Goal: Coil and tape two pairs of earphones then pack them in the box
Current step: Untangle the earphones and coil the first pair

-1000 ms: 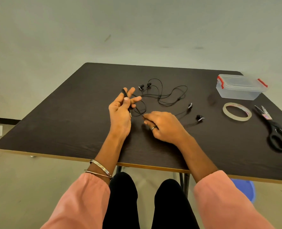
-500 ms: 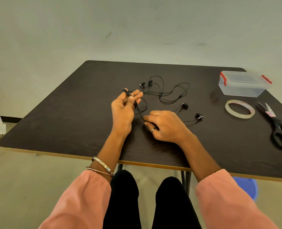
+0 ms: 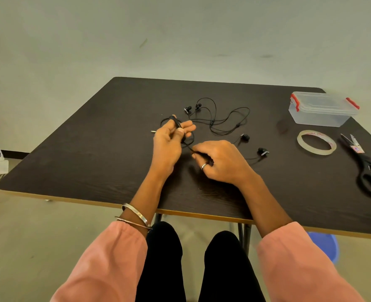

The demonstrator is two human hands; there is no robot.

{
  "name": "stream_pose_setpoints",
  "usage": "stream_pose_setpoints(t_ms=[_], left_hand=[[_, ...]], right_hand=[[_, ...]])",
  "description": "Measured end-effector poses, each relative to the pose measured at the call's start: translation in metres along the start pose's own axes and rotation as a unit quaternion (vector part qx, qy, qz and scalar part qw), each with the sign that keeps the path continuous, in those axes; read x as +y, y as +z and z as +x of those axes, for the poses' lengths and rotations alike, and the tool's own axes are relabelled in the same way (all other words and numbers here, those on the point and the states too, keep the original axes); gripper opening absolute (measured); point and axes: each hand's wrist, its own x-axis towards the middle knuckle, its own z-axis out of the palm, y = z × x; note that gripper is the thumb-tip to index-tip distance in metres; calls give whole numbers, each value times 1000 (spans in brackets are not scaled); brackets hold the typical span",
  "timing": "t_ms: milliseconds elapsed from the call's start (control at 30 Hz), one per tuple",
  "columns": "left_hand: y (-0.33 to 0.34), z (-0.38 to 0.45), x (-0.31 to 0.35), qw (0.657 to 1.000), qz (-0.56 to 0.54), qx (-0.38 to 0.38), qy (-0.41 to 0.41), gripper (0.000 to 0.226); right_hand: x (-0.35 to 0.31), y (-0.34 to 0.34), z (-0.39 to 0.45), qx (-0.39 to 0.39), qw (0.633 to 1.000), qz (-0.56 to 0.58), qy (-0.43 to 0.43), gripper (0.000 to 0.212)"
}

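Black cord [image 3: 187, 142] first loops on left hand [image 3: 169, 140] | right hand [image 3: 220, 161] pinching cord | tape [image 3: 316, 145], box [image 3: 322, 109] untouched | second pair [image 3: 221, 118] loose

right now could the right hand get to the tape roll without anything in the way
Probably yes: bare table lies between the right hand and the tape roll, but it is pinching an earphone cable.

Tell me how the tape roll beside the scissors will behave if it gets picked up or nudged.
The tape roll is a thin, hollow ring, so it is probably light and easily slid. It lies flat on the table, so it should not roll unless tipped on edge.
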Motion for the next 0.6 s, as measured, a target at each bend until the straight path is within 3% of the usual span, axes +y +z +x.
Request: stream_pose_setpoints(t_ms=[133, 233, 333, 433, 600], left_hand=[[5, -7, -2, 974, 171, -145, 34, 22], [7, -14, 3, 958, 178, -223, 17, 28], [8, -17, 6, 950, 187, -249, 9, 27], [8, -19, 10, 951, 139, -275, -19, 28], [5, -18, 15, 939, -49, -326, -100, 33]], right_hand=[[11, -9, 0, 112, 988, 83, 63, 18], [19, -18, 0, 179, 967, 141, 114, 12], [26, -29, -1, 248, 931, 219, 152, 6], [33, -34, -1, 284, 903, 254, 199, 8], [32, -30, 2, 260, 911, 238, 213, 4]])
